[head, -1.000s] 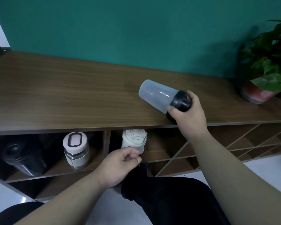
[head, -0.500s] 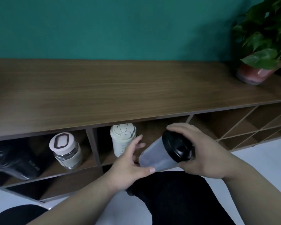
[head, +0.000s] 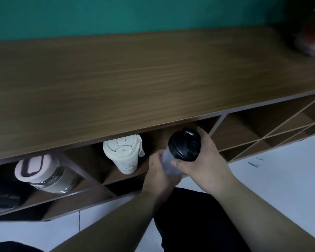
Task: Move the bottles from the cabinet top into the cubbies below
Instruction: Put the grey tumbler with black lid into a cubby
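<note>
Both hands hold a frosted shaker bottle with a black lid just below the front edge of the wooden cabinet top, at the mouth of the middle cubby. My right hand grips it around the lid end. My left hand cups the translucent body from below. In the same cubby, to the left, stands a cream bottle. The cubby further left holds a glass bottle with a pink lid and a black bottle, partly hidden in shadow.
A red plant pot stands blurred at the cabinet top's far right. Diagonal lattice cubbies lie to the right of my hands. My dark trouser legs and the white floor are below.
The shaker bottle came down off the cabinet top in my right hand, my left hand joined it, and both have pushed it up and inward toward the middle cubby.
</note>
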### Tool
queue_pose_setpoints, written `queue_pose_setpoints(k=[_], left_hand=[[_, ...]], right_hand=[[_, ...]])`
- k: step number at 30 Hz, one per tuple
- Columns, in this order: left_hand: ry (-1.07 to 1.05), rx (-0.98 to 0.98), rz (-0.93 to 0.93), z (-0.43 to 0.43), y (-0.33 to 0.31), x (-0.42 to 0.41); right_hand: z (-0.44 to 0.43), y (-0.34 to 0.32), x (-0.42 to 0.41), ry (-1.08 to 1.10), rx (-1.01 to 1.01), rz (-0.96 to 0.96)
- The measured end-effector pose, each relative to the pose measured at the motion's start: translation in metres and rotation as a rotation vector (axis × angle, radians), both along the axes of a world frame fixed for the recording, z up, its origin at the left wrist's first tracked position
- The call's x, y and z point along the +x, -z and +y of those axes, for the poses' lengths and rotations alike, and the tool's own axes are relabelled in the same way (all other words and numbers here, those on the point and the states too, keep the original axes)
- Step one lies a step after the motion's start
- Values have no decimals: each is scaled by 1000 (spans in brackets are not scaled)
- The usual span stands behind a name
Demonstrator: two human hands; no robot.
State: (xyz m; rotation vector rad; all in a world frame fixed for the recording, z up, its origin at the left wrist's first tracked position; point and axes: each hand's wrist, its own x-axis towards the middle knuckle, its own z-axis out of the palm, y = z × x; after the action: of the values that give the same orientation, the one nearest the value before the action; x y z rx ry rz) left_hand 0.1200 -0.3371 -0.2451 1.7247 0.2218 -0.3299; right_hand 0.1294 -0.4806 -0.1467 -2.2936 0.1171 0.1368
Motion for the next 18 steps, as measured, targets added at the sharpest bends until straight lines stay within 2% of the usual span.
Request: queue_pose_setpoints(k=[7,13,18], left_hand=[[-121,218,-66,-15,39,35],[-119,207,-187,-11,55,42],[-80,321,-235,-8,62,45]], right_hand=[[7,28,33,-104,-77,-9],[4,45,44,-197,-85,-40],[1,51,47,-198,-53,-55]])
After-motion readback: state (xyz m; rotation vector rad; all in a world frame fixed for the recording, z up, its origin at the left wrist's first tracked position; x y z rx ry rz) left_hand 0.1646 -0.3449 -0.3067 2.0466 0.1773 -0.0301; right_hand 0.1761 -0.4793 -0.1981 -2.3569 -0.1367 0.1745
